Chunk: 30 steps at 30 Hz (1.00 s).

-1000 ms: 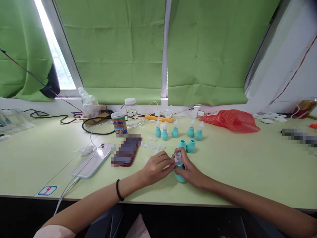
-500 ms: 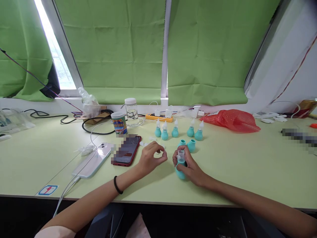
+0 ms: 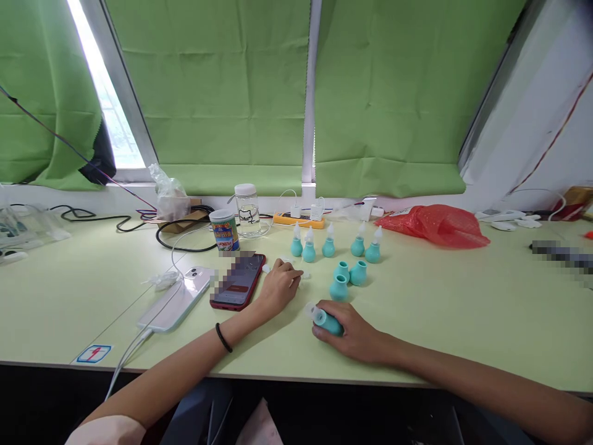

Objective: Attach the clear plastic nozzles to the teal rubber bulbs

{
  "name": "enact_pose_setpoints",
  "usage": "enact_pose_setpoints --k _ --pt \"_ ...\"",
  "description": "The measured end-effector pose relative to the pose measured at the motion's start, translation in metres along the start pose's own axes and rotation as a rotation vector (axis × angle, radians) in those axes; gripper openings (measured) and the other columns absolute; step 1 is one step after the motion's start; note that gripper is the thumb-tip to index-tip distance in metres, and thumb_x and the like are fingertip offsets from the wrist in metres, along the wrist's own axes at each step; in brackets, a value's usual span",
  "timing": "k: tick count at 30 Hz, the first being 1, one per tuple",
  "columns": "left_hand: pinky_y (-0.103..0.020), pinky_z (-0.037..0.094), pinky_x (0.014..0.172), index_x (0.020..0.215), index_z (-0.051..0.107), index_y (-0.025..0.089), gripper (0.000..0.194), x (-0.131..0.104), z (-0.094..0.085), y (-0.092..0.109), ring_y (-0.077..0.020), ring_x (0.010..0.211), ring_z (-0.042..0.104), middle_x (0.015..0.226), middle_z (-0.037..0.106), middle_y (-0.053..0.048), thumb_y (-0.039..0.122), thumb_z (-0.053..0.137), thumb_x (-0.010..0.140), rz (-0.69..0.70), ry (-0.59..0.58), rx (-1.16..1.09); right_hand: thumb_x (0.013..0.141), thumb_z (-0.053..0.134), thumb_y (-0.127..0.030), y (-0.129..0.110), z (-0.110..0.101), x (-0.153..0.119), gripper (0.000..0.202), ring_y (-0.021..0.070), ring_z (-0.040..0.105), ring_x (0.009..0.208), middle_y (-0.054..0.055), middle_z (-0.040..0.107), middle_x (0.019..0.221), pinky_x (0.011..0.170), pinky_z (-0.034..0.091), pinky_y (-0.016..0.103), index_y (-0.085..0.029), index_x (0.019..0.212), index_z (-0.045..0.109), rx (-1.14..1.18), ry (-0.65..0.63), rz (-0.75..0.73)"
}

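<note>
Holding a teal bulb [image 3: 330, 324] in the right hand [image 3: 348, 331], with the grip clamped round its body and a clear plastic piece [image 3: 312, 311] at its mouth tilted toward the left, near the front of the table [image 3: 440, 321]. Reaching out with the left hand [image 3: 280, 288] to a small clear piece [image 3: 306, 275] just beside the fingertips, fingers curled and bunched (cannot tell whether pinching anything, or even touching it). Facing three open-necked bulbs [image 3: 340, 288], set close together just beyond the right hand, and, farther back, five tipped bulbs [image 3: 328, 247], upright in a loose row. Flanked on the left by a red-cased phone [image 3: 237, 296] near the left hand and a pale phone [image 3: 169, 308] farther out; backed by a printed tub [image 3: 225, 233] and a red plastic bag [image 3: 435, 227].
</note>
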<state>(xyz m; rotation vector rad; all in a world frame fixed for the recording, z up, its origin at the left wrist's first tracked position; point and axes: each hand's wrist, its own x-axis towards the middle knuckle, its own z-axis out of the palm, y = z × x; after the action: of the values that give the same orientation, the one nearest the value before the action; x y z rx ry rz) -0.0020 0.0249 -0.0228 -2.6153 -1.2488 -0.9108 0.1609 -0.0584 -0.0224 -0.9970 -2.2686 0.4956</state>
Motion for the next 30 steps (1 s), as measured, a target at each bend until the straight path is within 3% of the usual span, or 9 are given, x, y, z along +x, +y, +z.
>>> enact_pose_setpoints --k 4,9,12,16,22,30 --pt "-0.025 0.036 0.062 0.073 0.056 0.012 0.021 -0.005 -0.020 0.014 -0.0138 0.067 0.043 0.064 0.054 -0.005 0.015 0.036 0.075 0.089 0.179 -0.265 0.074 0.042 -0.019 0.002 0.000 0.002 0.009 0.0098 0.037 0.056 -0.003 0.041 0.061 0.055 0.033 0.023 -0.018 0.067 0.037 -0.018 0.050 0.050" --pt "-0.022 0.030 0.052 0.060 0.046 0.013 0.024 -0.015 -0.030 0.035 -0.0093 0.055 0.038 0.056 0.043 0.000 0.028 0.038 0.076 0.299 -0.136 -0.385 0.071 0.043 -0.014 0.001 0.002 0.002 0.008 0.0094 0.040 0.055 -0.003 0.044 0.060 0.052 0.033 0.022 -0.017 0.066 0.039 0.012 0.011 0.046" --pt "-0.021 0.025 0.048 0.050 0.036 0.013 0.033 -0.016 -0.023 0.040 -0.0067 0.048 0.031 0.048 0.034 0.003 0.030 0.035 0.079 0.241 -0.233 -0.408 0.071 0.042 -0.014 0.000 0.003 0.002 0.004 0.0107 0.045 0.059 -0.001 0.050 0.065 0.055 0.036 0.022 -0.016 0.069 0.043 0.052 -0.008 0.034" --pt "-0.020 0.019 0.043 0.046 0.025 0.014 0.038 -0.014 -0.019 0.040 -0.0047 0.043 0.020 0.044 0.020 0.006 0.029 0.029 0.081 0.095 -0.343 -0.633 0.072 0.043 -0.014 -0.004 0.001 0.002 0.003 0.0099 0.044 0.056 -0.002 0.051 0.063 0.052 0.036 0.022 -0.016 0.071 0.046 0.089 -0.009 0.042" --pt "-0.018 0.019 0.038 0.045 0.030 0.014 0.037 -0.011 -0.018 0.038 -0.0036 0.039 0.024 0.041 0.027 0.006 0.029 0.032 0.078 -0.114 -0.482 -0.994 0.072 0.043 -0.014 -0.010 -0.004 0.003 0.006 0.0099 0.045 0.058 -0.001 0.052 0.067 0.055 0.037 0.021 -0.015 0.074 0.048 0.092 -0.021 0.042" --pt "-0.017 0.020 0.037 0.041 0.031 0.013 0.035 -0.009 -0.014 0.036 -0.0024 0.036 0.026 0.038 0.029 0.006 0.023 0.037 0.074 -0.173 -0.560 -1.218 0.072 0.041 -0.012 -0.010 -0.003 0.003 0.009 0.0094 0.045 0.057 -0.001 0.050 0.065 0.053 0.036 0.020 -0.015 0.076 0.049 0.091 -0.023 0.024"
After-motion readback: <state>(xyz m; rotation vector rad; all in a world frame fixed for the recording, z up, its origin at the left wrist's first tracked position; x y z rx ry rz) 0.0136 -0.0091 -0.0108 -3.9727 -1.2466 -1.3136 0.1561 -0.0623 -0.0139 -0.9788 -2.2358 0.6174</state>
